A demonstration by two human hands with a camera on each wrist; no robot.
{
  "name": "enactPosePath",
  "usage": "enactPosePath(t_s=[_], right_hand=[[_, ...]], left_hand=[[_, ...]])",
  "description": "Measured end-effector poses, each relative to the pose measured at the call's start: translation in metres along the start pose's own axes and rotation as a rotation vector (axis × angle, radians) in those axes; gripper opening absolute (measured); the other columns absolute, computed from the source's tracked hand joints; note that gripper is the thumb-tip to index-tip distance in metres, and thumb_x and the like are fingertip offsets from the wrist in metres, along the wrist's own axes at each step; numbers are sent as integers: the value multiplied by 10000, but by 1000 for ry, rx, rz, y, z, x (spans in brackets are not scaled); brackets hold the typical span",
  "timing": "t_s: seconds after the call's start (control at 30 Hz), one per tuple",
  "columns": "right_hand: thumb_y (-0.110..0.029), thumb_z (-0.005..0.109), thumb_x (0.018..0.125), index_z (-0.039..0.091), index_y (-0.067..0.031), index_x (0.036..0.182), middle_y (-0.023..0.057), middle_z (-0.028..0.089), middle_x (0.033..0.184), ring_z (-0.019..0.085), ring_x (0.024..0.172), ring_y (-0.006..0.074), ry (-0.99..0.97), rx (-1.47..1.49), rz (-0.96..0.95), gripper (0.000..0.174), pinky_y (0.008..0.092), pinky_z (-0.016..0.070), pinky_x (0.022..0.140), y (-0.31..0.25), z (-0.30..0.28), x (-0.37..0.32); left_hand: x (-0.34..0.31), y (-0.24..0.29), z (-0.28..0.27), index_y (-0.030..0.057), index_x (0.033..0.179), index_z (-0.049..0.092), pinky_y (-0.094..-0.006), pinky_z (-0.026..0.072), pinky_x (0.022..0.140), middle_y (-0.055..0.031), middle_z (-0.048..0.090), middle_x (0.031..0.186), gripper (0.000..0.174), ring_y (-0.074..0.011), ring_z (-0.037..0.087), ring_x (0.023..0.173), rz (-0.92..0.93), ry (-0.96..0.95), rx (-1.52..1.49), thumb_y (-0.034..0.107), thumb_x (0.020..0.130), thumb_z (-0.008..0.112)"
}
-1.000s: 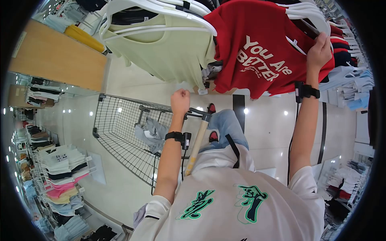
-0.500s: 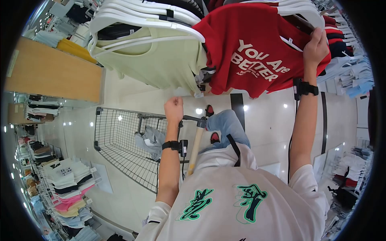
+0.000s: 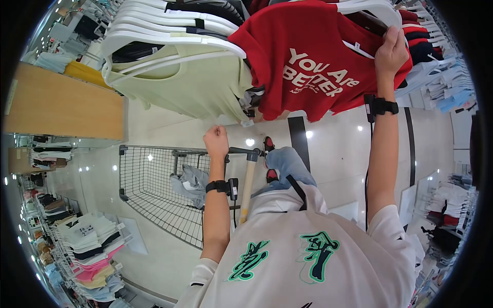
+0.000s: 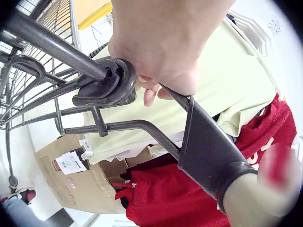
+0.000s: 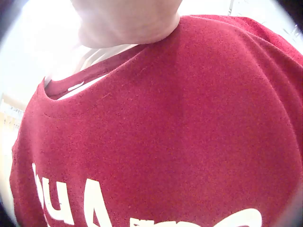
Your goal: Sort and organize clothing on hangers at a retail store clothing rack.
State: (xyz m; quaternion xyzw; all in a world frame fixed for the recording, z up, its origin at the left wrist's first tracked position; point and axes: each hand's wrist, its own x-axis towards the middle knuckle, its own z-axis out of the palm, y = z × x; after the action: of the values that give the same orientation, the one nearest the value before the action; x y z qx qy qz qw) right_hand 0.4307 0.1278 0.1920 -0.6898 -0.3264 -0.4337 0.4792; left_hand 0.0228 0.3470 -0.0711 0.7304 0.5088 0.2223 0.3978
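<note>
In the head view, my left hand (image 3: 216, 141) is at the corner of the shopping cart (image 3: 154, 187). The left wrist view shows that hand (image 4: 158, 45) with its fingers curled round the dark bar beside a black bracket (image 4: 208, 151). My right hand (image 3: 391, 55) holds the shoulder edge of a red shirt (image 3: 292, 41) with white lettering, by its white hanger (image 3: 367, 7). In the right wrist view, the hand (image 5: 128, 21) is over the shirt's collar (image 5: 142, 118), its fingertips hidden. A pale green top (image 3: 179, 77) hangs left of the red shirt.
Grey cloth (image 3: 192, 185) lies in the cart. Racks of folded or hung clothes (image 3: 84, 231) stand at the left, with more clothes (image 3: 449, 203) at the right. A cardboard box (image 4: 80, 179) is below the hanging clothes. A wooden panel (image 3: 67, 100) stands at the upper left.
In the head view, the hanging clothes and my right hand have shifted left and slightly up. My left hand sits a little lower and further left. Both holds are unchanged.
</note>
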Motion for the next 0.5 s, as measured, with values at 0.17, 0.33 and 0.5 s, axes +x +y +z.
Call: enactPosePath(t_s=[0.17,0.33,0.5], right_hand=[[-358,518,1057,625,-19,920,164,601,672,580,559,298,-26,-54,-15,381,369,452,539,9,-1,1],[-340,520,1055,616,-16,915,171,597,679,581,568,326,-22,-76,-27,367,377,451,536,10,0,1],[-350,522,1058,588,-10,885,161,554,649,534,539,274,20,12,-27,387,362,437,530,5,4,4]], left_hand=[[-3,-4,7,-61,742,618,-389,410,552,-139,536,564,339,-207,458,506,35,6,-83,217,935,616],[1,2,0,-45,757,672,-333,466,593,-117,651,630,331,-146,581,564,6,-17,31,221,941,602],[11,-2,0,-60,755,637,-377,434,574,-148,585,599,321,-198,511,535,26,59,13,215,917,603]])
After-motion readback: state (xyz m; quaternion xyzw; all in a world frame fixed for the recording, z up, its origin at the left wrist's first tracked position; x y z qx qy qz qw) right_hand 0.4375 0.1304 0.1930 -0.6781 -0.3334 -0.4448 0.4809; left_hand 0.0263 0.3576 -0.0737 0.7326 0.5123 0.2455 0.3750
